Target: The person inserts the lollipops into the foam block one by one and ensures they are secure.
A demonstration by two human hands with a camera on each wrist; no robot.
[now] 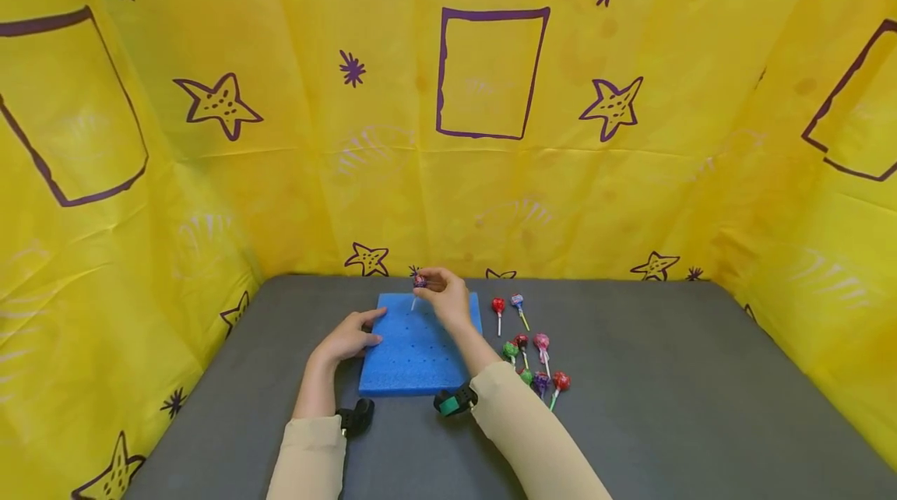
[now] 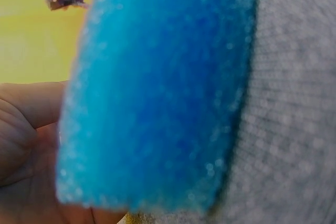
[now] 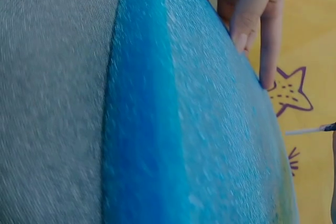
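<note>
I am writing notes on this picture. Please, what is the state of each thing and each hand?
Left hand: rests on the foam board's left edge.
Right hand: pinches one lollipop, stick pointing down over the board's far edge.
Blue foam board: flat on the grey table, no lollipop standing in it.
Loose lollipops: lying right of the board.
</note>
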